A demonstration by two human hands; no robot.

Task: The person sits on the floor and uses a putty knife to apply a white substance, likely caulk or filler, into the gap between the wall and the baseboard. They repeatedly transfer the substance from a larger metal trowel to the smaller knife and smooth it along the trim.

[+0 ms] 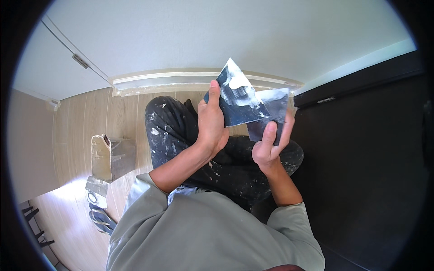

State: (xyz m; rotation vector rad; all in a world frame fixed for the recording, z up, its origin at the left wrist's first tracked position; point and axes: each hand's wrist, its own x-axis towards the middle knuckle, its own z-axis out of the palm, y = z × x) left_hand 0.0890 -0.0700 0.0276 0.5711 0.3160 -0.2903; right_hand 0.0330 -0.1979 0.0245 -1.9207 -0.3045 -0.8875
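My left hand (209,123) grips a flat, dark blue spreader plate (235,114) by its left edge, thumb on top. White putty (238,86) is smeared over the plate's upper part. In my right hand (267,149) is a thin grey putty spreader (276,100), pinched between thumb and fingers. Its left side overlaps the right corner of the blue plate, and whitish smears mark it. Both tools are held up above my folded, paint-spotted legs (169,131). Some fingers of both hands are hidden behind the plates.
Along the white wall ahead runs a baseboard (167,81) edged with masking tape. A putty-stained open container (122,158) stands on the wood floor at left, near a tape roll (92,197) and sandals (102,219). A black panel (361,153) fills the right side.
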